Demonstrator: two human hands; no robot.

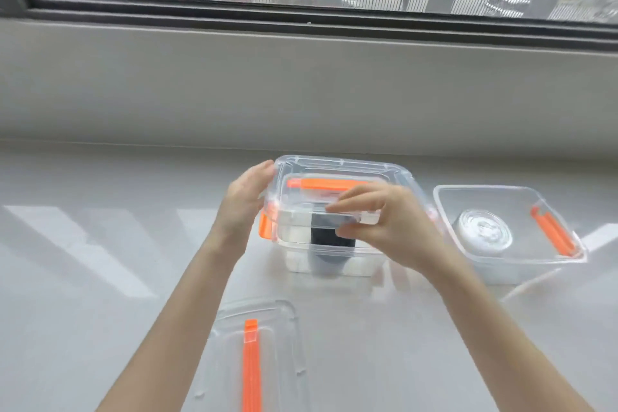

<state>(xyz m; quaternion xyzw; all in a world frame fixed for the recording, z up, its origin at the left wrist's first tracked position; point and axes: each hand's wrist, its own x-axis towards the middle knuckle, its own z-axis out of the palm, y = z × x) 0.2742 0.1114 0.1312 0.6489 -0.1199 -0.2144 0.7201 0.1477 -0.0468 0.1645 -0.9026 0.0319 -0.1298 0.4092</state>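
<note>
A clear plastic box (pixel 334 257) with orange side clips stands mid-table, and a dark cylindrical object (pixel 329 244) sits inside it. On top of the box lies a clear lid (pixel 341 167) with an orange handle strip, its near edge slightly raised. My left hand (pixel 244 204) touches the lid's left edge with nearly straight fingers. My right hand (pixel 384 221) pinches the lid's near edge between thumb and fingers.
A second open clear box (pixel 508 274) at the right holds a round transparent item (pixel 483 232) and an orange strip. Another clear lid (pixel 261 358) with an orange strip lies near the front. A low grey wall and a window stand behind the table.
</note>
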